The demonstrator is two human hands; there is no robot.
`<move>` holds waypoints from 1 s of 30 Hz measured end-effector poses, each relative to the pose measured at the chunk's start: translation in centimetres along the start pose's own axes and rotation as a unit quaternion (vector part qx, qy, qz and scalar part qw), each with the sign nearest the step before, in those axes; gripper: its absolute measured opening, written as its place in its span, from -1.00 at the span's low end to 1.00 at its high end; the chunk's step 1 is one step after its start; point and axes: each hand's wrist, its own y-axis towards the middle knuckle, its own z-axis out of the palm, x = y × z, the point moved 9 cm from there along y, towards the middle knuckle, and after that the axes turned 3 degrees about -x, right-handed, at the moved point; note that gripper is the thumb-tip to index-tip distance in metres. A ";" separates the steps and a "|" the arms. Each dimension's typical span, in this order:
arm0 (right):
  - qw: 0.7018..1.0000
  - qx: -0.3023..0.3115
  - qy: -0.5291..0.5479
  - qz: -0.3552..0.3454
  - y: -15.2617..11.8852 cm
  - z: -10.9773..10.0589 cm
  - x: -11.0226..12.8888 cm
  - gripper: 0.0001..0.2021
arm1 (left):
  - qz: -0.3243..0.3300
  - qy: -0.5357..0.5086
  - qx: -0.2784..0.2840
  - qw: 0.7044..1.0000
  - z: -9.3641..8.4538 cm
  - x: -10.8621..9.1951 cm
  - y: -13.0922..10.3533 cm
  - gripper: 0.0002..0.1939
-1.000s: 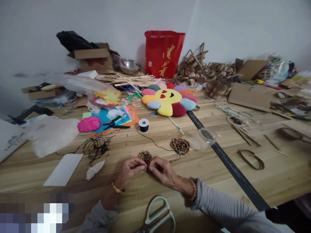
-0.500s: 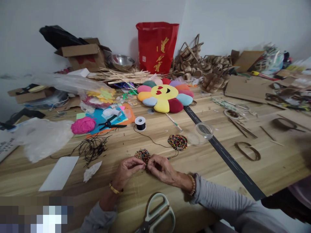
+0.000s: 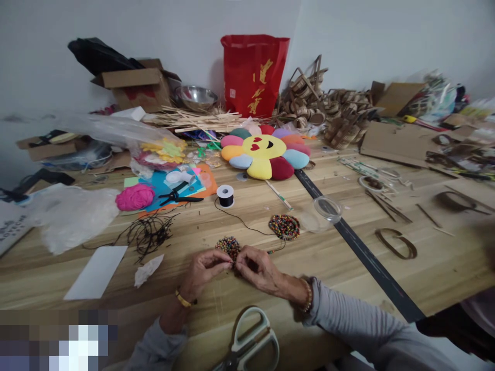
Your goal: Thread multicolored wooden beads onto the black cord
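Thumb and forefinger of my left hand [image 3: 204, 270] are pinched together at the near edge of a pile of small multicoloured beads [image 3: 228, 247]. My right hand [image 3: 261, 268] meets it there, its fingertips closed in a pinch too. Whatever lies between the fingertips is too small to make out. Behind my right hand, a coil of strung beads [image 3: 284, 227] rests on the table, joined to black cord that runs to a white spool [image 3: 225, 196]. Scissors with pale handles [image 3: 255, 340] lie close in front of me.
To the left are a tangle of black cord [image 3: 149, 234], white paper [image 3: 96, 272], pink yarn [image 3: 135, 197] and black-handled pliers [image 3: 176, 197]. A flower cushion [image 3: 266, 149] and a red bag [image 3: 253, 74] stand farther back. A dark strip [image 3: 359, 252] crosses the table at right, under a clear round lid [image 3: 327, 207].
The view has shifted slightly, so the background sits a little farther right. Both hands keep their pinch at the bead pile, with hardly any movement.
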 end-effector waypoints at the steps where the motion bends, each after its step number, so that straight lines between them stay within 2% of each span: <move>1: 1.000 0.001 0.001 0.002 0.0 0.0 -0.1 -0.90 | -0.001 -0.001 -0.001 1.000 0.0 0.0 0.0 -0.90; 30: 1.000 0.008 0.001 0.009 0.1 0.0 0.2 -0.92 | 0.000 -0.014 0.002 1.000 0.1 -0.4 -0.2 -0.89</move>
